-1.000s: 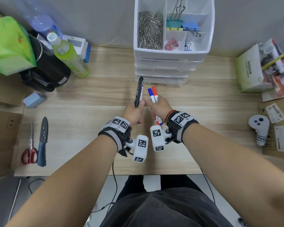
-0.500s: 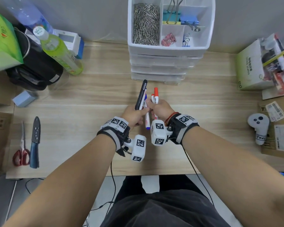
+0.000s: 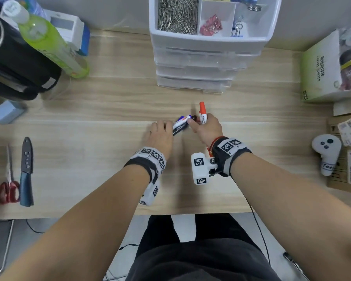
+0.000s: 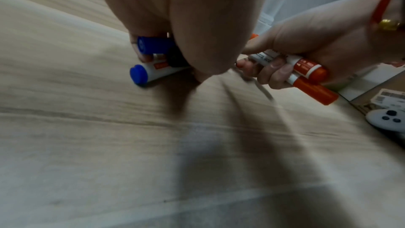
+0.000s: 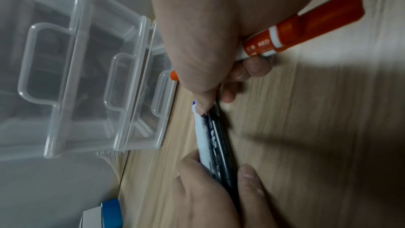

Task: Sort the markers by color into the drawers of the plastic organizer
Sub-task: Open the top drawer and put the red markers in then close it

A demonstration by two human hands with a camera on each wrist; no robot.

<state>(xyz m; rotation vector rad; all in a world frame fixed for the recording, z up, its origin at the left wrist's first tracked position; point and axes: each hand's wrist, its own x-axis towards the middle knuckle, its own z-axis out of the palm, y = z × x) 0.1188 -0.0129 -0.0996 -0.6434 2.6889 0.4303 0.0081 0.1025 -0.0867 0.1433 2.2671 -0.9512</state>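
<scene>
Since the earlier frame we have lowered the blue markers (image 3: 182, 121) to mid-worktop (image 3: 89, 155); left hand (image 3: 159, 136) fingers curl on them, right hand (image 3: 206, 129) clamps red markers (image 3: 202, 113).

We see both hands drop from mid-air to the tabletop (image 3: 89, 159). The left hand (image 3: 160, 136) no longer holds the black marker (image 5: 221, 145) upright; it now lies low on the wood under that hand's fingers, beside the blue markers (image 4: 151, 72). The blue ones have left the right hand (image 3: 206, 129), whose grip now carries only the red markers (image 4: 306, 70), its fingertip reaching over to the blue and black bunch. The organizer (image 3: 201, 57) looms closer to us.
</scene>
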